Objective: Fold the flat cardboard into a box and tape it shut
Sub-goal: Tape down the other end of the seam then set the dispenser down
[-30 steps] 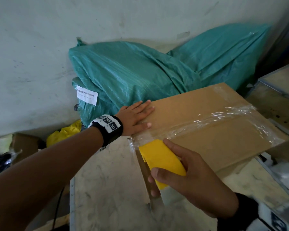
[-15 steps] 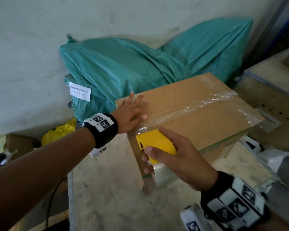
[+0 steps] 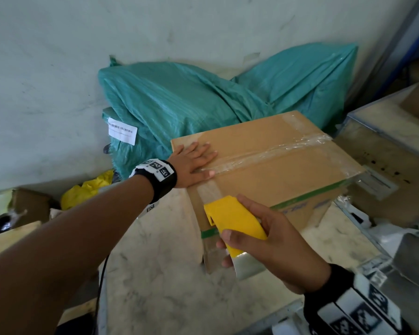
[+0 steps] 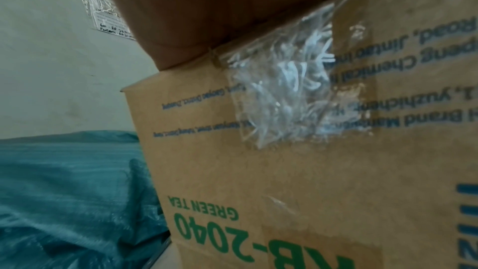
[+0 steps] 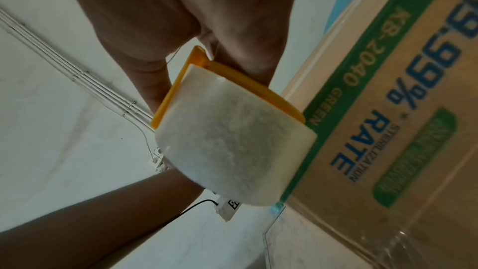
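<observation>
Pale bench (image 3: 160, 281) against a white wall, green sacks (image 3: 179, 105) piled at the far side; the cardboard box (image 3: 288, 175) sits on the bench, folded up, flaps closed on top. Change over the last second: the yellow tape dispenser (image 3: 232, 221) has gone from the top face's near-left edge, over that edge and down the side panel, so the clear tape (image 3: 271, 155) now runs the full top seam and wraps onto the side. Right hand (image 3: 276, 247) has its grip curled round the dispenser; left hand (image 3: 191, 165) lies flat, fingers spread, pressing the top near the tape's left end. My read: seam is basically sealed, next is tearing the tape off and smoothing the tail. Far end looks wrinkled, may need a rub-down.
</observation>
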